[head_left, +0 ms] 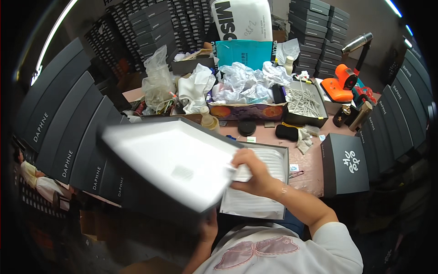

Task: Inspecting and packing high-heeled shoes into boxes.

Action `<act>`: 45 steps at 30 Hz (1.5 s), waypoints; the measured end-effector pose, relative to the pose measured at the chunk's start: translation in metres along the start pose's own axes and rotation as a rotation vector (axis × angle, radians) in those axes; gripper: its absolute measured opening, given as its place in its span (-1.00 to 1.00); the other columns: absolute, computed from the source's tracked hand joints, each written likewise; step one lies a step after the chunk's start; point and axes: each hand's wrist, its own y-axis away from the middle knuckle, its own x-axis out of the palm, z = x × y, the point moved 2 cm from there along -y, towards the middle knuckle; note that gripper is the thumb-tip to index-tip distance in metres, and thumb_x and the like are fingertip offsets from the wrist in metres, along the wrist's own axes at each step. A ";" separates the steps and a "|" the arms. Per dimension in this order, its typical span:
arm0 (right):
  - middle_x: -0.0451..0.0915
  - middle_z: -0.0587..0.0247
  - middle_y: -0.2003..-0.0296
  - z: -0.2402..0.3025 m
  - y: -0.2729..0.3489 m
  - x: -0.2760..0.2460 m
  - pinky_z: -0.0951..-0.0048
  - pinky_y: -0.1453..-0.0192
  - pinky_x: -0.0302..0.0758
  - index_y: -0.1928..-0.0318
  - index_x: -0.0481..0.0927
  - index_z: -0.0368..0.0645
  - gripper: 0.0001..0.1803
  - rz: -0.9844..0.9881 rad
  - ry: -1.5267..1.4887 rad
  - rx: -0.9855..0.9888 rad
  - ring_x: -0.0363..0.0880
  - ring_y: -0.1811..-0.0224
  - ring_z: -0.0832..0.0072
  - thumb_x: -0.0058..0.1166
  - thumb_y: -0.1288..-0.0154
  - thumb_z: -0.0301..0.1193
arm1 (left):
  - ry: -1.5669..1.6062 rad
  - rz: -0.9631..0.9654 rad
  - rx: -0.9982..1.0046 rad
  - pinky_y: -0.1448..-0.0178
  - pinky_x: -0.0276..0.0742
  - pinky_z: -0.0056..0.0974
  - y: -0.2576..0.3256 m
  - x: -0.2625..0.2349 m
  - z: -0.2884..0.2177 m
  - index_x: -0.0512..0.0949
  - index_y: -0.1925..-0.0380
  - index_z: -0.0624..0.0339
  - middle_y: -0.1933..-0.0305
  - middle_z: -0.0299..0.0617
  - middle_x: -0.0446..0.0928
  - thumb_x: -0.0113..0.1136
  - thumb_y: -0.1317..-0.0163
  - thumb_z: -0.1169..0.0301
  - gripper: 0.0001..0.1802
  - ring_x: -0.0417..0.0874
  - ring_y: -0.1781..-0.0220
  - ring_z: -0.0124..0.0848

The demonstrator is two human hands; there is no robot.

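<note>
A dark grey box lid [159, 155] with a white inside is tilted up over the left half of the table, blurred by motion. A small greyish patch shows on its inside. My right hand [255, 173] pinches the lid's right edge between thumb and fingers. Below the lid's lower corner is my left hand [210, 226], its fingers hidden behind the lid and smeared. Partly under the lid and my right forearm lies an open dark grey shoebox [286, 160], close to my body. White, ribbed-looking wrapping [264, 201] fills it.
Stacks of dark shoeboxes [68, 132] rise at the left and right [388, 118]. A closed dark box [344, 169] stands on the right. Farther back are a carton of crumpled white paper [246, 84], a tray of white sticks [303, 102], a bottle [209, 119] and an orange device [340, 84].
</note>
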 end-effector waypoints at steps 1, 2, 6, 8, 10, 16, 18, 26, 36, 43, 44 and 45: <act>0.54 0.25 0.14 0.001 0.025 -0.022 0.20 -0.20 0.41 0.13 0.50 -0.14 -0.58 -0.071 -0.101 0.263 0.52 0.03 0.37 0.40 0.02 -0.45 | 0.115 -0.017 -0.062 -0.17 0.47 -0.22 -0.002 -0.002 -0.006 0.38 -0.18 0.39 -0.17 0.02 0.46 0.09 -0.39 0.31 -0.53 0.54 -0.13 -0.29; 0.55 0.25 0.08 -0.001 0.056 -0.033 0.23 -0.17 0.44 0.09 0.50 -0.14 -0.62 -0.177 -0.329 0.473 0.52 0.00 0.40 0.34 -0.10 -0.41 | 0.194 0.008 -0.056 -0.25 0.39 -0.17 -0.013 0.002 -0.013 0.29 -0.25 0.40 -0.25 0.05 0.38 0.03 -0.41 0.16 -0.41 0.46 -0.22 -0.24; 0.54 0.24 -0.02 0.003 0.147 -0.006 0.17 -0.21 0.45 -0.06 0.46 -0.14 -0.67 -0.694 -1.227 0.956 0.53 -0.05 0.40 0.09 -0.39 -0.26 | 0.163 0.230 -0.076 -0.46 0.04 -0.12 -0.074 0.039 -0.036 0.09 -0.38 0.37 -0.42 0.11 0.15 -0.05 -0.37 -0.08 -0.17 0.15 -0.45 -0.15; 0.54 0.17 0.03 0.003 0.180 0.017 0.05 -0.26 0.43 -0.10 0.41 -0.15 -0.61 -0.756 -1.395 1.126 0.49 -0.10 0.29 0.05 -0.42 -0.19 | 0.089 0.407 -0.087 -0.54 -0.14 -0.12 -0.105 0.065 -0.040 0.01 -0.43 0.34 -0.49 0.12 0.06 -0.06 -0.34 -0.13 -0.09 -0.01 -0.55 -0.11; 0.52 0.06 -0.02 0.017 0.183 0.034 0.00 -0.31 0.38 -0.15 0.39 -0.20 -0.53 -0.608 -1.581 1.382 0.43 -0.20 0.18 -0.01 -0.44 -0.11 | 0.223 0.543 -0.338 -0.50 0.01 -0.09 -0.124 0.084 -0.009 -0.02 -0.43 0.34 -0.45 0.27 0.05 0.15 -0.28 0.03 -0.08 0.08 -0.51 -0.04; 0.64 0.11 0.10 0.034 0.129 -0.080 0.37 -0.10 0.50 0.12 0.65 -0.23 -0.77 0.077 -0.317 0.756 0.59 0.06 0.41 0.21 -0.26 -0.38 | 0.261 0.652 -0.533 -0.21 0.46 -0.23 -0.127 0.069 0.033 0.05 -0.42 0.30 -0.28 0.13 0.34 0.22 -0.28 0.45 -0.21 0.50 -0.18 -0.26; 0.51 -0.01 -0.13 -0.019 0.113 -0.125 0.21 -0.31 0.34 -0.12 0.52 -0.17 -0.52 -0.077 0.175 0.530 0.44 -0.23 0.14 0.26 -0.20 -0.31 | 0.281 0.642 -0.588 -0.17 0.46 -0.28 -0.121 0.066 0.038 0.14 -0.40 0.31 -0.21 0.06 0.42 0.17 -0.32 0.44 -0.31 0.53 -0.12 -0.34; 0.50 -0.19 -0.14 -0.176 0.045 -0.143 0.30 -0.23 0.43 -0.24 0.42 -0.27 0.15 0.927 0.455 0.837 0.49 -0.18 0.01 0.29 0.20 0.37 | 0.082 0.570 -0.337 -0.16 0.45 -0.33 -0.082 0.067 0.050 0.35 -0.27 0.34 -0.11 0.03 0.53 0.08 -0.40 0.30 -0.49 0.57 -0.08 -0.39; 0.53 0.05 -0.09 -0.143 0.175 -0.185 0.40 -0.24 0.37 -0.32 0.37 -0.16 -0.22 0.361 -0.153 1.162 0.49 -0.09 0.38 0.26 -0.13 -0.10 | 0.121 0.643 -0.387 -0.46 0.13 -0.21 -0.060 0.044 0.020 0.16 -0.38 0.35 -0.39 0.16 0.26 -0.17 -0.43 -0.12 -0.20 0.26 -0.44 -0.15; 0.61 0.21 0.06 -0.135 0.262 -0.190 0.47 -0.11 0.46 -0.17 0.48 -0.32 -0.47 -0.138 -0.425 1.268 0.55 0.02 0.51 0.09 -0.35 -0.18 | 0.318 0.687 -0.504 -0.53 -0.07 -0.18 -0.064 0.050 0.033 0.05 -0.39 0.45 -0.47 0.15 0.10 -0.45 -0.33 -0.37 0.04 0.06 -0.53 -0.13; 0.62 0.23 0.08 -0.138 0.253 -0.191 0.50 -0.06 0.48 -0.14 0.50 -0.31 -0.49 -0.144 -0.507 1.324 0.57 0.08 0.53 0.03 -0.42 -0.14 | 0.381 0.666 -0.556 -0.54 -0.08 -0.19 -0.064 0.053 0.031 0.02 -0.41 0.44 -0.49 0.15 0.07 -0.44 -0.33 -0.37 0.05 0.04 -0.54 -0.15; 0.62 0.23 0.09 -0.138 0.245 -0.187 0.53 -0.02 0.49 -0.14 0.50 -0.31 -0.51 -0.114 -0.446 1.341 0.56 0.09 0.56 0.00 -0.43 -0.15 | 0.443 0.643 -0.608 -0.54 -0.10 -0.19 -0.063 0.055 0.029 -0.01 -0.42 0.43 -0.50 0.14 0.04 -0.44 -0.32 -0.38 0.06 0.02 -0.55 -0.16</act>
